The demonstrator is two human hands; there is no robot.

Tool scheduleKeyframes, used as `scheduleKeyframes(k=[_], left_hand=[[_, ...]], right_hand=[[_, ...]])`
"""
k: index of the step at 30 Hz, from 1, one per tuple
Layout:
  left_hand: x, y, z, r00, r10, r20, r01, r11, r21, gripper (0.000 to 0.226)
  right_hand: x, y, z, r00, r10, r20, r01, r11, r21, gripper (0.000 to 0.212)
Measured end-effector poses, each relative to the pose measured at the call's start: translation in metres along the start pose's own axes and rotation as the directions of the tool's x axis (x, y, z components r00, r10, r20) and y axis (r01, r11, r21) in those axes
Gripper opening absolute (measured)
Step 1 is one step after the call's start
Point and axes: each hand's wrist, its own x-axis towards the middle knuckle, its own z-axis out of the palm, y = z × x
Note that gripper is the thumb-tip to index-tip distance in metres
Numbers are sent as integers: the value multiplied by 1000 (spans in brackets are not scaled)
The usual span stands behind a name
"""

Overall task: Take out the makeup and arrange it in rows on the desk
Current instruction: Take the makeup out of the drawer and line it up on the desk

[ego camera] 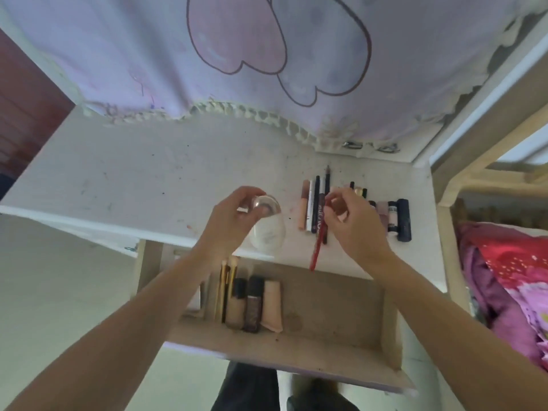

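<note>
Above the desk (124, 161), left hand (229, 216) gripping a clear egg-shaped case (268, 226), right hand (354, 221) pinching a red pencil (317, 247).

I see the desk (124, 173) bare across its whole left and far middle, free for a hand to pass. Right side is crowded: a row of pencils and tubes (314, 209), then short bottles (394, 218) against the right edge. The curtain (207, 54) hem blocks the far side. The open drawer (341, 315) has free floor on its right; brushes and tubes (249, 301) fill its left.
</note>
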Motion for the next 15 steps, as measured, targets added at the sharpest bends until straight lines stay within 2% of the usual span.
scheduleKeyframes(k=[3, 8, 11, 15], left_hand=[[55, 5, -15, 998, 58, -7, -58, 998, -2, 18], [125, -1, -12, 987, 155, -29, -155, 988, 5, 21], [162, -2, 6, 979, 205, 1, -205, 979, 7, 24], [193, -3, 39, 950, 307, 62, -310, 950, 33, 23]], right_hand=[[55, -17, 16, 998, 18, 56, -16, 999, -40, 10], [107, -12, 54, 984, 114, 136, -78, 967, -244, 12], [114, -9, 62, 983, 150, 109, -87, 892, -444, 20], [112, 0, 71, 993, 115, 34, -78, 834, -546, 24]])
